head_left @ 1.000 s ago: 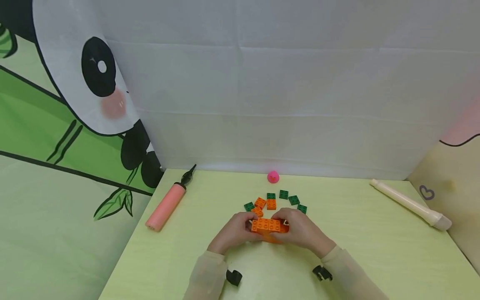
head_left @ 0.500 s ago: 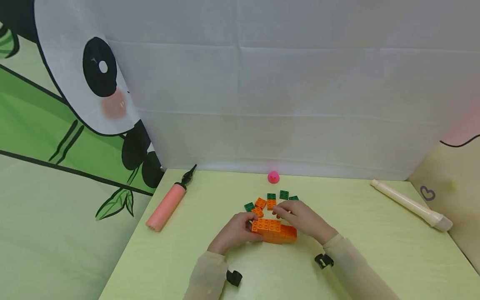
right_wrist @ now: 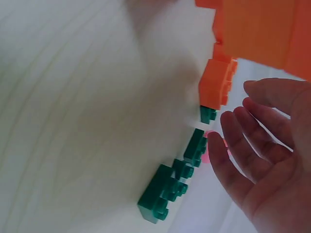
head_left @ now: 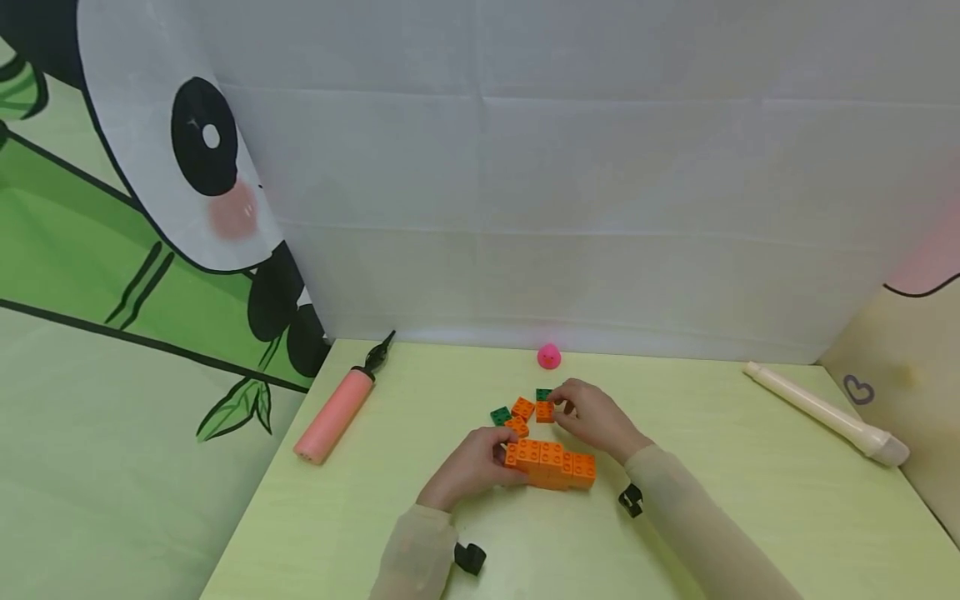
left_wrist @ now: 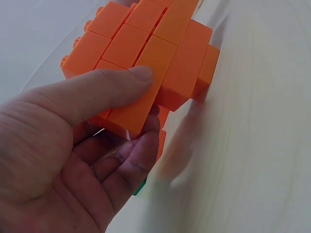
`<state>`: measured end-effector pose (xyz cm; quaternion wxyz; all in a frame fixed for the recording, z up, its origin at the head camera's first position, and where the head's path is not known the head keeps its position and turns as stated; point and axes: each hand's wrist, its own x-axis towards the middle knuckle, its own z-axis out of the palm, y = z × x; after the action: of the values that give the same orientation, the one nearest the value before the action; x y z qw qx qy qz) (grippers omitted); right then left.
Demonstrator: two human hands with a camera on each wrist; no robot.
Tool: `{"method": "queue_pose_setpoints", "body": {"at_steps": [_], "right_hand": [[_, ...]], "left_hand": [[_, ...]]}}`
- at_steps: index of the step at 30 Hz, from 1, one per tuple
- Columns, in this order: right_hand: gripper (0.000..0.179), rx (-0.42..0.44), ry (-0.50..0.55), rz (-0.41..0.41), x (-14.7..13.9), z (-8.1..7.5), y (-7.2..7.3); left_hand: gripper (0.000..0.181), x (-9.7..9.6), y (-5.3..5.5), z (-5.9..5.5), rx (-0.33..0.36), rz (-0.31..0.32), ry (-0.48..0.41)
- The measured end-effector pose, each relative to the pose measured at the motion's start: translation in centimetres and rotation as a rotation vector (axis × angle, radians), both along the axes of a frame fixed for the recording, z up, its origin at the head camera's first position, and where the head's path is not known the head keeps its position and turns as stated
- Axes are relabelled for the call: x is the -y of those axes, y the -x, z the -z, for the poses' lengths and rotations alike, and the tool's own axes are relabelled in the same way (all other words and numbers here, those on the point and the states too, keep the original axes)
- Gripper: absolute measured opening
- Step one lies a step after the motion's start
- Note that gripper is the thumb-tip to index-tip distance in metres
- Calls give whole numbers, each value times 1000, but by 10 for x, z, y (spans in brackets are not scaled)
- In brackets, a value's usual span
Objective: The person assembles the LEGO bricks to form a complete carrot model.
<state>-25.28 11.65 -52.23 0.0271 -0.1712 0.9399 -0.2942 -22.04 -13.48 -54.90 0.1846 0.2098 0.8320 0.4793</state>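
Note:
In the head view my left hand [head_left: 476, 462] holds the left end of a block of joined orange toy bricks [head_left: 551, 465]. The left wrist view shows the thumb pressed along the side of these joined bricks [left_wrist: 141, 53] and the fingers curled beneath. My right hand [head_left: 596, 419] is over the table behind them, fingertips at a loose orange brick [head_left: 545, 412]. Seen from the right wrist, that hand [right_wrist: 265, 145] has parted, slightly bent fingers with nothing between them. Several green bricks [right_wrist: 156, 194] lie beyond its fingers; in the head view the hand hides most of them.
Left of the right hand lie loose orange bricks [head_left: 522, 408] and a green brick [head_left: 500, 416]. A small pink toy [head_left: 549, 357] sits at the back edge. A pink hand pump [head_left: 335, 417] lies at left, a cream-coloured tube [head_left: 821, 410] at right.
My right hand has let go of the joined orange bricks and moved back to the loose bricks, its fingers opening. The left hand keeps its grip in the same place.

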Motion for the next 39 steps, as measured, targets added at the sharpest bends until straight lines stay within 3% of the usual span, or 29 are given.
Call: {"method": "queue_pose_setpoints", "body": {"at_steps": [10, 21, 32, 39], "right_hand": [[35, 16, -83, 16, 10, 13, 4], [34, -20, -140, 62, 17, 20, -1], [37, 17, -87, 117, 18, 21, -9], [37, 41, 6, 138, 13, 13, -17]], "left_hand": [[37, 2, -2, 1, -5, 9, -13], [34, 4, -5, 0, -20, 17, 8], [32, 7, -6, 2, -28, 29, 11], [32, 9, -6, 2, -26, 33, 8]]}}
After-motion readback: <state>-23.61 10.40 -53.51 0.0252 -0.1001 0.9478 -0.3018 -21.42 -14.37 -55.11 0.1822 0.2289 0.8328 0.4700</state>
